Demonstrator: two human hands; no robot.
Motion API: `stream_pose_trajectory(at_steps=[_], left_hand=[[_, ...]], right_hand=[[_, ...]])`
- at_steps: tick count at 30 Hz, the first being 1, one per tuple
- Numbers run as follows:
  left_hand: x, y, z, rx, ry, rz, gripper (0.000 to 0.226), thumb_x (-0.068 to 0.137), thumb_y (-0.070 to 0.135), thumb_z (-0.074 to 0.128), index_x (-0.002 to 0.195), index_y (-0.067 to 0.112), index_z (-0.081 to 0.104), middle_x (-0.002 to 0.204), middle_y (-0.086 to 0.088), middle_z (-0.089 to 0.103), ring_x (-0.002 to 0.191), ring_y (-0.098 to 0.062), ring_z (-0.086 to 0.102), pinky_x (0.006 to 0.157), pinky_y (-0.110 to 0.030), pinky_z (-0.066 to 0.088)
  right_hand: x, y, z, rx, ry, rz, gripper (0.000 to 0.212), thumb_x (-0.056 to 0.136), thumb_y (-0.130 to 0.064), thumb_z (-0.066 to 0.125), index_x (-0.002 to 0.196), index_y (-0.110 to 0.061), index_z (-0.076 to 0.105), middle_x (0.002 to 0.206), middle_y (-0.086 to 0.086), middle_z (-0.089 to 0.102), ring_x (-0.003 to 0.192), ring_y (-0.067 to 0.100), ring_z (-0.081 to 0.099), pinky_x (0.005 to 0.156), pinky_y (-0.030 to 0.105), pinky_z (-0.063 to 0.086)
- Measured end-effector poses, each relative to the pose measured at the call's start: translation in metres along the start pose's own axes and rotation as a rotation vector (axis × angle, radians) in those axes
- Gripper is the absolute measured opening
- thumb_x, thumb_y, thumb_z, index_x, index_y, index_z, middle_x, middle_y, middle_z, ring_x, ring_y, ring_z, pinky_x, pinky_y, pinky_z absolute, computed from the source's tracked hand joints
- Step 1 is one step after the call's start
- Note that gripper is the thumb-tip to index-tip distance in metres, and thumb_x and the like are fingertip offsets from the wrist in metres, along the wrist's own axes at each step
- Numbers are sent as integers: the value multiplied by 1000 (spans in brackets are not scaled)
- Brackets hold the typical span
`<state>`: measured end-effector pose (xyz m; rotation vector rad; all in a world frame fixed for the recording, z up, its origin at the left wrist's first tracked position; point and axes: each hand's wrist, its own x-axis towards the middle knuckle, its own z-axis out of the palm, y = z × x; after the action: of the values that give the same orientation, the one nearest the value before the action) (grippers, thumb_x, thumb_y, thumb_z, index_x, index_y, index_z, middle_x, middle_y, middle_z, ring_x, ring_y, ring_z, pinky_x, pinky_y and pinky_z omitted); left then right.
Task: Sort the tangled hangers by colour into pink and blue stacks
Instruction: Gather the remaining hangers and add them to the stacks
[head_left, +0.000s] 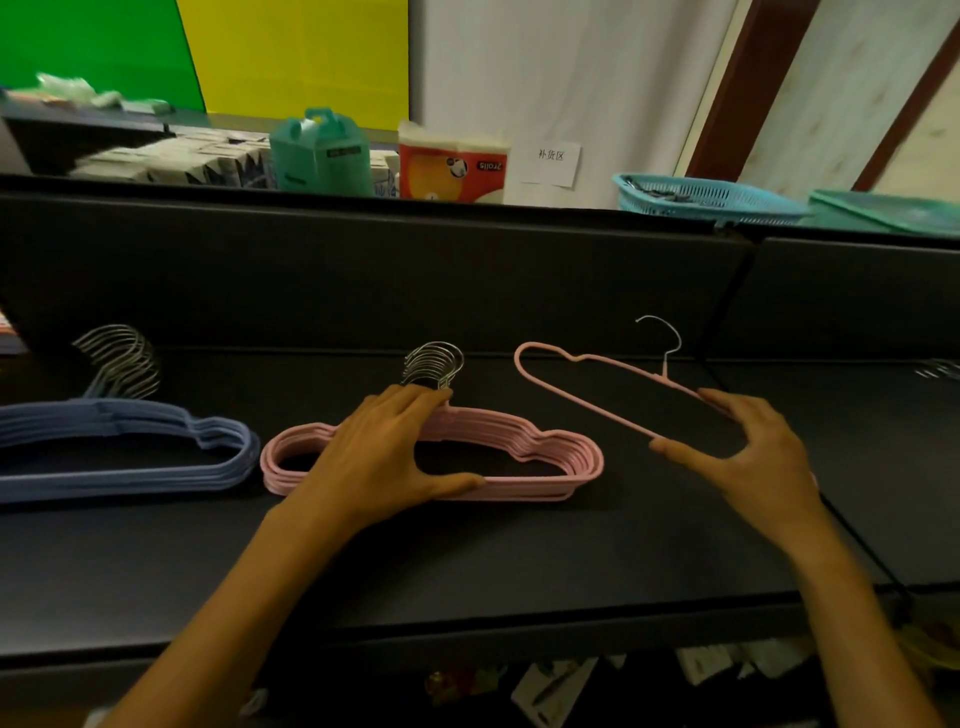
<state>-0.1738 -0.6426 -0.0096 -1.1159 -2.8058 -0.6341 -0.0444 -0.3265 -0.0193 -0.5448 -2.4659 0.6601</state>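
One pink hanger (602, 387) is pinched in your right hand (753, 457), raised beside the pink stack (545, 457) on the surface (467, 561). Your left hand (384, 457) lies flat, steadying that stack. Next: lay it on top, hooks aligned.

The left hand (387, 452) lies over the middle of the pink stack (545, 452), hiding the hanger necks and the part of the bars under its palm, so the number of hangers there cannot be counted. Well to the left of that hand, the blue stack (156, 441) runs off the picture's left edge, and its hooks (122, 358) blur together. The right hand (753, 457) covers one end of the single pink hanger (597, 389), while further to its right some metal hooks (940, 370) are cut off by the right edge.
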Motion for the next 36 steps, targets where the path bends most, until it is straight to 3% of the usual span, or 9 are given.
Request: stream_pose_trajectory(at_steps=[22, 28, 32, 36], left_hand=[[0, -4, 1, -15, 0, 2, 98, 64, 72, 60, 144, 26, 27, 142, 1, 38, 126, -14, 39, 106, -35, 34], [-5, -4, -11, 166, 32, 32, 79, 76, 70, 47, 142, 30, 29, 146, 6, 33, 130, -11, 32, 107, -32, 26], [-21, -15, -34, 389, 110, -93, 69, 86, 61, 43, 145, 30, 24, 149, 3, 28, 136, -18, 24, 109, -38, 23], [-39, -26, -59, 453, 140, -166, 70, 87, 60, 40, 146, 29, 20, 152, 2, 24, 139, -21, 19, 110, -40, 23]], right_hand=[[-3, -2, -2, -22, -11, 6, 86, 57, -60, 71, 131, -24, 48, 133, 1, 46, 122, 19, 43, 95, 40, 42], [-3, -16, 4, -57, -28, -31, 89, 55, -65, 69, 132, -26, 47, 133, 1, 45, 122, 18, 41, 93, 36, 40], [-4, -38, 14, -70, -32, -94, 90, 54, -65, 68, 132, -23, 48, 132, 3, 46, 122, 19, 41, 96, 41, 43], [-6, -64, 32, -65, -89, -137, 92, 54, -65, 70, 133, -25, 47, 134, 2, 44, 123, 18, 39, 99, 40, 40]])
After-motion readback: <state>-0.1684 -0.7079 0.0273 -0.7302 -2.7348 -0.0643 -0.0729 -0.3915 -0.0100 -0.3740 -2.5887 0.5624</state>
